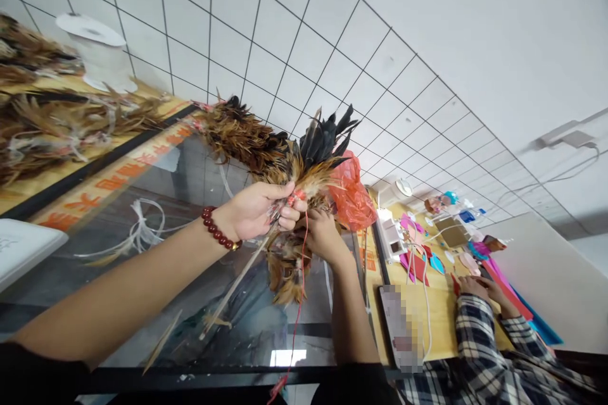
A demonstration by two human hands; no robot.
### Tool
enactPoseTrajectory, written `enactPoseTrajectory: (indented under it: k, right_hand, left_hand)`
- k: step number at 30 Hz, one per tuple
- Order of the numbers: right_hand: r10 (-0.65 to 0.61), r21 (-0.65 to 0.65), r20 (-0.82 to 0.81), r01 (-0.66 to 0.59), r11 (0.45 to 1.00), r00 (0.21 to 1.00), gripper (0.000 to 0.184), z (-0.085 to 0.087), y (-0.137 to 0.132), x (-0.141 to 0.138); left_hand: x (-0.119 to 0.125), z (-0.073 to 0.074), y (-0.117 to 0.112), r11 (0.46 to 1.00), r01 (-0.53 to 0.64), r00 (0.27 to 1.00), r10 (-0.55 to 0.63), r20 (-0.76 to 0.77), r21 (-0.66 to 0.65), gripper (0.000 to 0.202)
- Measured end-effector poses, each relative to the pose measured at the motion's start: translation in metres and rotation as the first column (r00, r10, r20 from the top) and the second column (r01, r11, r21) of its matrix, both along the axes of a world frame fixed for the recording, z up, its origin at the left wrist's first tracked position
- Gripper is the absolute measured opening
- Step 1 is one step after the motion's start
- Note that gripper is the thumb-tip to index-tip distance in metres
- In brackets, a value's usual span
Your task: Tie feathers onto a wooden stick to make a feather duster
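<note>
My left hand [259, 209], with a dark red bead bracelet [219, 228] at its wrist, is closed around the quill ends of a feather bundle [311, 161]. The bundle has black tips, brown lower plumes and red string wound at its base. A loose red string [300, 291] hangs from it toward my lap. Close beside it, my right hand [325, 237] has its fingers curled in among brown feathers [287, 266]; its fingertips are partly hidden. One long pale quill [235, 288] sticks out below my left hand.
Brown feather bunches [232, 133] lie at the back of the glass tabletop [190, 291], near a red plastic bag [354, 196]. White ties [142, 228] lie at left. More feathers [61, 123] and a white spool [97, 50] stand beyond. At right are a phone [399, 329] and a co-worker's hands [479, 288].
</note>
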State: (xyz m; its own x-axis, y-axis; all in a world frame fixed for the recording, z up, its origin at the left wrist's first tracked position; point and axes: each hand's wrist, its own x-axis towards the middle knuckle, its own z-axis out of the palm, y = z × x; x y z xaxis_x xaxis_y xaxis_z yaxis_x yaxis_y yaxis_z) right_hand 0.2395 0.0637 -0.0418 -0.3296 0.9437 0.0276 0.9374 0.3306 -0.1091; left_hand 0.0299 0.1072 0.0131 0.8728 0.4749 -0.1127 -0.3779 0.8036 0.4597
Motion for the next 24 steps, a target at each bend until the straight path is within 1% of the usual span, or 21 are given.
enactPoseTrajectory:
  k: [2,4,6,7,9,10,12,14,17,19,21,24]
  right_hand:
    - [-0.023,-0.005,-0.198,0.022,1.000,0.980,0.015,0.017,-0.001,0.007]
    - [-0.072,0.010,-0.374,0.082,0.997,0.925,0.014,0.034,-0.005,0.012]
    - [-0.073,0.087,-0.482,0.131,0.988,0.873,0.015,0.048,-0.011,0.015]
    - [-0.048,0.144,-0.503,0.138,0.980,0.863,0.015,0.054,-0.016,0.017]
    - [0.002,0.238,-0.491,0.132,0.962,0.871,0.016,0.063,-0.025,0.018]
    - [0.017,0.262,-0.475,0.122,0.957,0.880,0.019,0.066,-0.030,0.019]
    - [0.039,0.264,-0.461,0.095,0.960,0.886,0.025,0.070,-0.039,0.021]
    - [0.068,0.259,-0.480,0.067,0.964,0.875,0.030,0.072,-0.044,0.021]
    - [0.086,0.285,-0.533,0.083,0.955,0.841,0.028,0.072,-0.046,0.020]
    - [0.100,0.323,-0.566,0.108,0.940,0.818,0.022,0.072,-0.045,0.017]
    - [0.144,0.378,-0.579,0.107,0.920,0.802,0.016,0.072,-0.043,0.015]
    - [0.214,0.445,-0.574,0.081,0.892,0.790,0.018,0.073,-0.043,0.015]
  left_hand:
    - [-0.001,0.002,0.002,0.999,-0.038,0.999,0.038,-0.015,0.000,0.028]
    - [0.000,0.003,0.002,0.997,-0.076,0.997,0.076,-0.030,0.003,0.027]
    - [0.002,0.001,0.001,0.994,-0.109,0.993,0.109,-0.048,0.020,0.025]
    - [0.004,-0.001,0.000,0.993,-0.118,0.991,0.119,-0.055,0.031,0.025]
    - [0.008,-0.006,-0.001,0.991,-0.120,0.991,0.123,-0.055,0.054,0.024]
    - [0.009,-0.008,-0.001,0.991,-0.117,0.992,0.120,-0.049,0.064,0.024]
    - [0.012,-0.013,-0.001,0.991,-0.111,0.992,0.115,-0.043,0.080,0.022]
    - [0.013,-0.017,-0.001,0.989,-0.113,0.992,0.118,-0.044,0.098,0.020]
    - [0.015,-0.022,-0.001,0.984,-0.127,0.990,0.133,-0.041,0.125,0.018]
    - [0.016,-0.024,0.000,0.982,-0.132,0.990,0.138,-0.035,0.137,0.017]
    - [0.017,-0.026,0.000,0.980,-0.134,0.989,0.140,-0.036,0.145,0.016]
    - [0.019,-0.027,-0.001,0.979,-0.135,0.988,0.144,-0.052,0.154,0.017]
